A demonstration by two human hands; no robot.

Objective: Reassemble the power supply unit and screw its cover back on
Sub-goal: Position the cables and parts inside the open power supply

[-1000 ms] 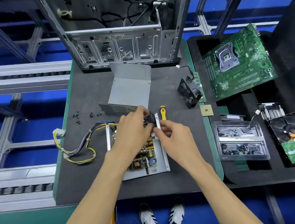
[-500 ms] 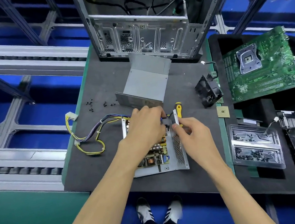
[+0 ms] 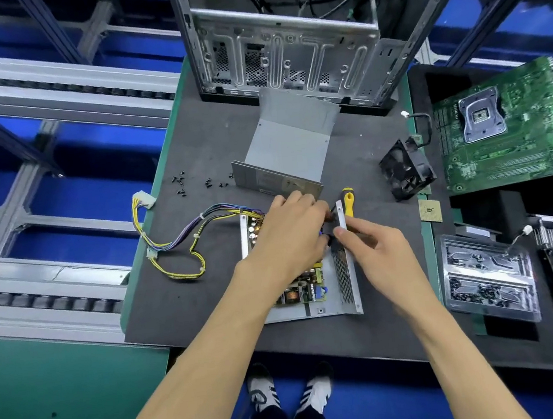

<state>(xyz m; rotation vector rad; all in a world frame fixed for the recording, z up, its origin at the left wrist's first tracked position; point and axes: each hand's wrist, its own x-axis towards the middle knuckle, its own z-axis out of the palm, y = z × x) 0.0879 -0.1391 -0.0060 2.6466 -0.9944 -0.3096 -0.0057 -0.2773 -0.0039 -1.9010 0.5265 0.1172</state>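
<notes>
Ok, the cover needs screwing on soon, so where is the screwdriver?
In the head view, the yellow-handled screwdriver lies on the dark mat just right of the open power supply, beyond the right hand and left of the black fan.

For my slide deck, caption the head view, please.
Both hands fit a black part into the open power supply.

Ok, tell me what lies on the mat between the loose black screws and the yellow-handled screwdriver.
The grey folded sheet-metal cover lies between the screws and the screwdriver, shown in the head view.
</notes>
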